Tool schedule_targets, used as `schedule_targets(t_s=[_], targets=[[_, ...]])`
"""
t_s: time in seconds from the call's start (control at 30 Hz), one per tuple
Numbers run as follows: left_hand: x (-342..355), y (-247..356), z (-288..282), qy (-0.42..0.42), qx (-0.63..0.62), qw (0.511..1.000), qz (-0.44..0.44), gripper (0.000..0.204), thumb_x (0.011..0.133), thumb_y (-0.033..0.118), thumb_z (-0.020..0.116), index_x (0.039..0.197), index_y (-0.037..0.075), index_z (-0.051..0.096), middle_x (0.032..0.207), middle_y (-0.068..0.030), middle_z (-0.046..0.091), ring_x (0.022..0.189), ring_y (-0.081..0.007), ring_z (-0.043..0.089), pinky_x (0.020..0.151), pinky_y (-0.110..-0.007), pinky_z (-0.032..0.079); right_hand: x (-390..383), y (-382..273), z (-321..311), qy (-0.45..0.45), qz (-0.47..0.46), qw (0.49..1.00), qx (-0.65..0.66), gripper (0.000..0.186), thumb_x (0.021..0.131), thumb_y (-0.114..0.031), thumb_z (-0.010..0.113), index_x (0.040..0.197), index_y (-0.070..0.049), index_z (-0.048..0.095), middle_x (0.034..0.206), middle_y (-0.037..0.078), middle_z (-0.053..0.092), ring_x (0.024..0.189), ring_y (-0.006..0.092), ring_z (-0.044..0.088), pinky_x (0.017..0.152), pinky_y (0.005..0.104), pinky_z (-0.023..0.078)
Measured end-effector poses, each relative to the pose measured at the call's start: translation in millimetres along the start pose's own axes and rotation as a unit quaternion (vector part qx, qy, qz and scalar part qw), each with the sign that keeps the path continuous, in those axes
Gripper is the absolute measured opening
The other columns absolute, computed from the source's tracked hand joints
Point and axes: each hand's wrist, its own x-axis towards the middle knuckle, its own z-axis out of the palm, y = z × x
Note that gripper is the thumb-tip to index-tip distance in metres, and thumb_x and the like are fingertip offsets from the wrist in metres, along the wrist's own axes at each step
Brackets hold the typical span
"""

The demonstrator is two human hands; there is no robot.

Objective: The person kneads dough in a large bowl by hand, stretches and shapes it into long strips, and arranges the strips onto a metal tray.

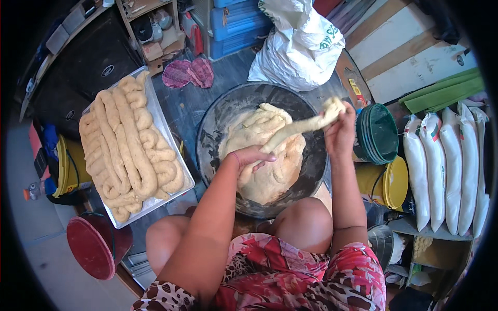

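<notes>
A long rope of dough (298, 126) stretches between my two hands, slanting up to the right over a wide black basin (208, 147). My left hand (253, 157) is closed round its lower part, close above the dough mass. Its upper end is gripped by my right hand (340, 129), raised at the basin's right rim, with a lumpy tip sticking out past the fingers. Under the rope lies a big pale mass of dough (275, 179), floury and folded. I cannot tell whether the rope is still joined to it.
A metal tray (181, 178) piled with thick dough coils (122, 135) stands to the left. A white sack (301, 46) is behind the basin. Green buckets (381, 132), a yellow bucket (391, 181) and several long white bags (433, 166) stand right; a red-lidded bucket (93, 246) is front left.
</notes>
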Motion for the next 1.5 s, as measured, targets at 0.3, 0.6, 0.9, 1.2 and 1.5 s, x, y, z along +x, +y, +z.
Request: schedule_targets(t_s=[0.3,0.6,0.9,1.2,1.5], targets=[[4.7,-169.6,-33.4,0.124,0.505,0.820,-0.238,0.073,0.066,0.037,0.068,0.126,0.006,0.040,0.120,-0.0214,0.048,0.102,-0.0321,0.055,0.087,-0.037,0.044,-121.4,154.5,-160.5,-0.148,0.312,0.588,-0.731,0.064,0.074,-0.031,0.061,0.127,-0.003,0.039,0.123,0.021,0.045,0.113,0.0352,0.045,0.092,0.0415,0.039],[14.0,-185.3,-49.1,0.201,0.421,0.852,-0.238,0.051,0.070,0.034,0.061,0.113,0.007,0.053,0.110,-0.0144,0.058,0.104,-0.0301,0.054,0.090,-0.038,0.042,-157.4,186.6,-114.8,-0.504,0.420,0.318,-0.684,0.076,0.069,-0.059,0.058,0.119,-0.003,0.049,0.098,0.023,0.059,0.095,0.0343,0.057,0.079,0.0391,0.046],[7.7,-169.1,-30.9,0.132,0.496,0.825,-0.237,0.048,0.067,0.028,0.062,0.110,0.007,0.056,0.107,-0.0140,0.059,0.101,-0.0297,0.056,0.087,-0.036,0.043,-185.9,232.2,-122.9,-0.659,0.103,0.533,-0.521,0.064,0.071,-0.023,0.057,0.129,-0.006,0.036,0.122,0.017,0.044,0.118,0.0308,0.041,0.097,0.0399,0.033],[20.3,-203.1,-48.1,0.244,0.346,0.893,-0.155,0.031,0.070,0.016,0.052,0.099,0.005,0.060,0.100,-0.0187,0.060,0.095,-0.0321,0.057,0.083,-0.035,0.044,-189.4,246.2,-130.1,-0.718,0.101,0.423,-0.543,0.059,0.067,-0.016,0.056,0.124,-0.007,0.041,0.122,0.014,0.045,0.119,0.0296,0.039,0.101,0.0418,0.027],[28.7,-215.5,-61.7,0.174,0.353,0.909,-0.138,0.031,0.070,0.015,0.051,0.097,0.004,0.062,0.093,-0.0187,0.062,0.090,-0.0319,0.059,0.080,-0.036,0.046,-173.9,235.1,-107.0,-0.665,0.333,0.454,-0.491,0.042,0.068,-0.017,0.062,0.108,-0.004,0.054,0.088,0.013,0.060,0.090,0.0269,0.057,0.080,0.0360,0.043]])
